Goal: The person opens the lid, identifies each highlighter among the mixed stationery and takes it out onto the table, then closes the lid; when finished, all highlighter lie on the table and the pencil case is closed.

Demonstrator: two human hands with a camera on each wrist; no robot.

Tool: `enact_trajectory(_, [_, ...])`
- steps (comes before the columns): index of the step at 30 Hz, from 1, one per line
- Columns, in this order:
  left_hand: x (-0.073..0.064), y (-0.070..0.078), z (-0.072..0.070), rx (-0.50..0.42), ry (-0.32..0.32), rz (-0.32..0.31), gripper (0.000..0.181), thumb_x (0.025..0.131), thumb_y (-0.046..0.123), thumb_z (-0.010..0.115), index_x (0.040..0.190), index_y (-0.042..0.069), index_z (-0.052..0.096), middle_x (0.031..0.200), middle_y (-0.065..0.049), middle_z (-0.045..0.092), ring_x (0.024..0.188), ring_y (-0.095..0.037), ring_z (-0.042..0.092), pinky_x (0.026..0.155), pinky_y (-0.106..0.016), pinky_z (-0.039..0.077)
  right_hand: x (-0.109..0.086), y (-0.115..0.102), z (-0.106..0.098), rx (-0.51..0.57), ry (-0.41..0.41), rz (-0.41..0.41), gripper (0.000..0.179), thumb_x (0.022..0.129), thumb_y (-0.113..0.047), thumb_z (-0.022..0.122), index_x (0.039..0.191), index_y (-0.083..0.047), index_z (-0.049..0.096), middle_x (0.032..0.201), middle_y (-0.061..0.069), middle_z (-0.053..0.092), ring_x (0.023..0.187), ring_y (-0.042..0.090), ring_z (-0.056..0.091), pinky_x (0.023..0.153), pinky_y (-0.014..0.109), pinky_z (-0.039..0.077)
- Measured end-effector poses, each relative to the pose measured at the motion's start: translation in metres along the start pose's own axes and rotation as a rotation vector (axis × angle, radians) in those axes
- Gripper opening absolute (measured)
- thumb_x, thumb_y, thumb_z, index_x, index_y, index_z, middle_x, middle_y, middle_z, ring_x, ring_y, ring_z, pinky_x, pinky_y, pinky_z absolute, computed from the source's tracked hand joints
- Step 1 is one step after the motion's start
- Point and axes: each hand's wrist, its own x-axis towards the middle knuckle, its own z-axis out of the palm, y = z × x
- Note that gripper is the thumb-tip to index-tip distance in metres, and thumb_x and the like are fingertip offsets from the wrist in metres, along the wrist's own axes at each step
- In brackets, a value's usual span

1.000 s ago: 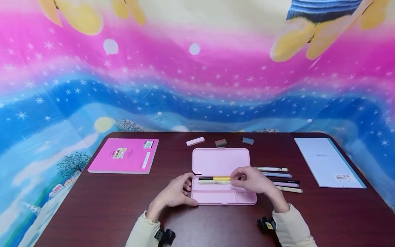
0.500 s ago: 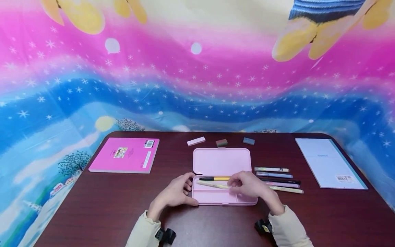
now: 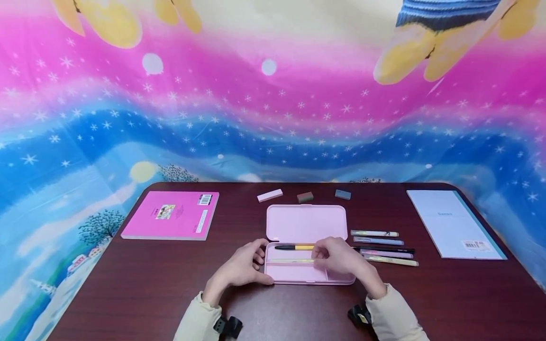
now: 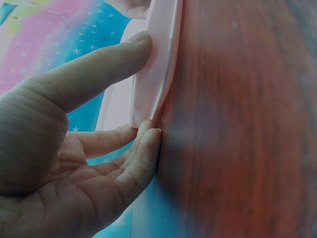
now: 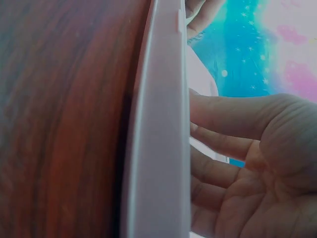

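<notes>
A pink pencil case (image 3: pixel 294 273) lies on the table with its lid (image 3: pixel 307 222) folded back. My left hand (image 3: pixel 241 263) holds the case's left end; in the left wrist view, the thumb presses its front side and the fingertips touch the end. Over the upper compartment, my right hand (image 3: pixel 339 255) pinches a pale yellow marker (image 3: pixel 290 260), whose right part is hidden behind the fingers. Behind that marker, a black and yellow pen (image 3: pixel 294 247) lies in the same compartment. In the right wrist view, the case's wall hides the right fingertips.
Several pens and markers (image 3: pixel 375 240) lie right of the case. Behind the lid are a pink eraser (image 3: pixel 270 195), a brown-green one (image 3: pixel 304 196) and a blue-grey one (image 3: pixel 343 194). A pink book (image 3: pixel 175 215) lies left, a pale blue notebook (image 3: pixel 454 225) right.
The right hand has shifted slightly left and toward the person, moving the pale yellow marker away from the black and yellow pen. The left hand stays at the case's left end.
</notes>
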Motion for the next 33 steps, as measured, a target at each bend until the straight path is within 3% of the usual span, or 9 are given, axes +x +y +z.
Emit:
enact_trajectory(17, [0.0,-0.001,0.0,0.004,0.014,-0.005,0.077,0.066,0.017,0.088,0.129,0.001,0.046,0.096,-0.007,0.051,0.084,-0.016,0.053,0.07,-0.025,0.049,0.002,-0.003,0.004,0.011,0.084,0.01,0.014,0.078,0.004,0.071,0.082,-0.008,0.065,0.072,-0.003,0.057,0.068,0.01,0.05,0.063,0.023,0.044])
enact_trajectory(23, [0.0,-0.001,0.0,0.002,0.018,-0.001,0.078,0.066,0.017,0.088,0.129,0.0,0.045,0.096,-0.007,0.052,0.084,-0.017,0.053,0.071,-0.026,0.049,0.001,-0.001,-0.004,0.059,0.115,-0.052,0.006,0.082,-0.003,0.071,0.085,-0.007,0.068,0.074,-0.006,0.059,0.069,0.007,0.051,0.064,0.023,0.045])
enact_trajectory(27, [-0.001,-0.002,0.0,0.0,0.017,-0.003,0.078,0.067,0.018,0.088,0.129,0.001,0.045,0.097,-0.007,0.052,0.085,-0.017,0.053,0.071,-0.026,0.049,0.001,0.001,-0.008,0.076,0.16,-0.086,0.004,0.083,-0.007,0.07,0.087,-0.008,0.069,0.078,-0.005,0.063,0.07,0.007,0.054,0.065,0.024,0.047])
enact_trajectory(33, [-0.001,-0.001,0.0,-0.015,0.011,0.0,0.078,0.067,0.017,0.088,0.129,0.0,0.045,0.097,-0.008,0.052,0.085,-0.017,0.053,0.071,-0.026,0.05,-0.001,0.004,-0.012,0.163,0.262,-0.027,0.004,0.083,-0.01,0.072,0.086,-0.01,0.07,0.076,-0.004,0.066,0.067,0.01,0.056,0.061,0.024,0.045])
